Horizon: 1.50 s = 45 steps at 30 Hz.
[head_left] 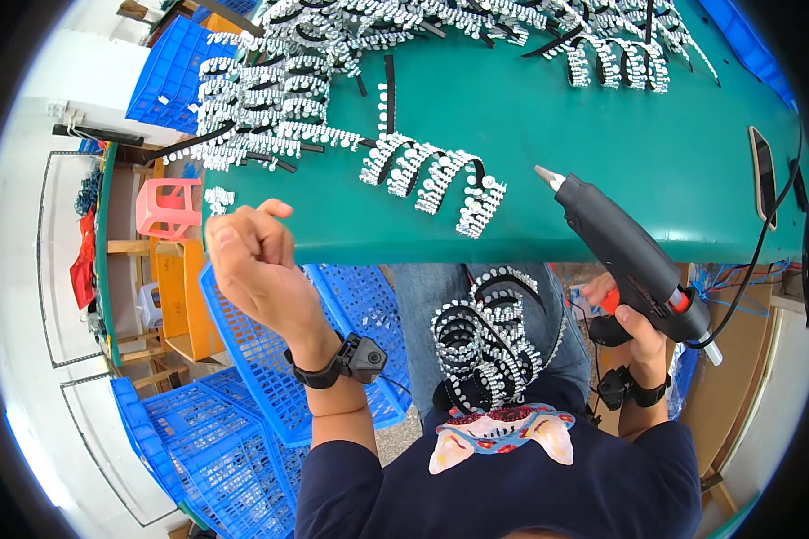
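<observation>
Glue gun [625,256], dark grey with an orange trigger, sits in the right hand [640,325], which is closed around its handle just off the near edge of the green worktop [602,144]; the metal nozzle points up and left toward the worktop, away from the body, and the black cord trails off to the right. In this single head view the left hand [247,251] is raised at the worktop's near-left edge with fingers curled into a loose fist; I cannot tell whether it pinches anything small. A short row of beaded headbands [431,180], black bands studded with white stones, lies on the worktop between the two hands, within easy reach. More such headbands are heaped along the far side [270,99]. A stack of them [485,341] rests on the person's lap, just below the worktop edge and close to the glue gun. Blue plastic crates [243,395] stand on the floor at the left, under the raised hand, and a dark phone [764,175] lies near the worktop's right edge.
</observation>
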Motion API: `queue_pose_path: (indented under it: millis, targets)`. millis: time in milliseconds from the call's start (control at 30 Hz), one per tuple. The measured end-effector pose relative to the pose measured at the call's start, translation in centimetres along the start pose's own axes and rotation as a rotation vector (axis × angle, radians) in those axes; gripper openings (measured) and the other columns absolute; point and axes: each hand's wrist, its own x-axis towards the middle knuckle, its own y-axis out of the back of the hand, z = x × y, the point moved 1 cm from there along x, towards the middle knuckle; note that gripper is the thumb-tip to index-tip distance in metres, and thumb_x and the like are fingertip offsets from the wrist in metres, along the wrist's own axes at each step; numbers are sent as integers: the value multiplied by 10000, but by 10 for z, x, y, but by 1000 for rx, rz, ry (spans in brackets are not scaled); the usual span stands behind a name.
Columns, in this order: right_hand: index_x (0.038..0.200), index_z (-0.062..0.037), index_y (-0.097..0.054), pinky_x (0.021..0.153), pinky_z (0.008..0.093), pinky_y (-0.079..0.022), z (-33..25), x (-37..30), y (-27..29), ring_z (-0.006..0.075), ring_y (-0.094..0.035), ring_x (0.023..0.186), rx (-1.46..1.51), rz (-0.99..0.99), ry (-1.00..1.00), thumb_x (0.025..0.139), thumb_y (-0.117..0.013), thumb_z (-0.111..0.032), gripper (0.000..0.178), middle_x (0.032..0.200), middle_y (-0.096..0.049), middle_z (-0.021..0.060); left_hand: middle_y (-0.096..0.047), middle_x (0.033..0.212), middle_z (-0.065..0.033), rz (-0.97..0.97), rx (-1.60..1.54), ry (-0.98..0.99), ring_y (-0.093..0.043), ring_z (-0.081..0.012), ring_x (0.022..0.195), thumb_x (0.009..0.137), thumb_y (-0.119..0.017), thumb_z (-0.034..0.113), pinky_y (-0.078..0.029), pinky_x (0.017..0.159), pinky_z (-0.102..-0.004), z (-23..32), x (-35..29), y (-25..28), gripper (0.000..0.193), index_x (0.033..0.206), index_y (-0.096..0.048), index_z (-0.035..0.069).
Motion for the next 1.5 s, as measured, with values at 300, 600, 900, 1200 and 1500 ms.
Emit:
queue_pose_path:
  millis: [300,600,900,1200,1500]
  targets:
    - [1195,77,-468,805,468,-485,-1,1,5,268,-599,806,27,-19,26,743,-570,-167,523,814,-600,154,-405,603,-15,136,181,36,-338,-73,516,985,-392,227,-464,687,-326,8,-12,-15,311,792,-522,21]
    - [1191,79,-469,817,463,-478,-2,4,3,267,-596,811,17,-6,33,745,-568,-185,528,808,-593,147,-333,517,-4,-2,-202,2,-284,-97,408,979,-342,180,-497,605,-355,13,-18,2,277,746,-444,71]
    - [1192,72,-469,826,461,-473,3,4,5,268,-594,822,38,-21,53,750,-566,-181,518,823,-593,153,-581,922,-60,-550,584,-184,-523,-212,818,784,-675,132,-452,695,-317,-3,-27,-61,146,913,-651,70]
    - [1071,59,-496,801,438,-464,-1,3,4,280,-589,809,34,27,36,734,-582,-212,441,801,-588,158,-590,891,-37,-686,643,-132,-538,-175,784,761,-707,84,-441,682,-280,-21,-32,-65,98,856,-684,69]
    - [1071,57,-502,812,447,-465,-1,3,3,286,-593,817,35,30,35,736,-584,-210,436,791,-589,156,-570,819,-51,-397,318,-41,-502,-94,613,869,-600,56,-391,547,-202,-12,-31,-56,74,838,-627,-7]
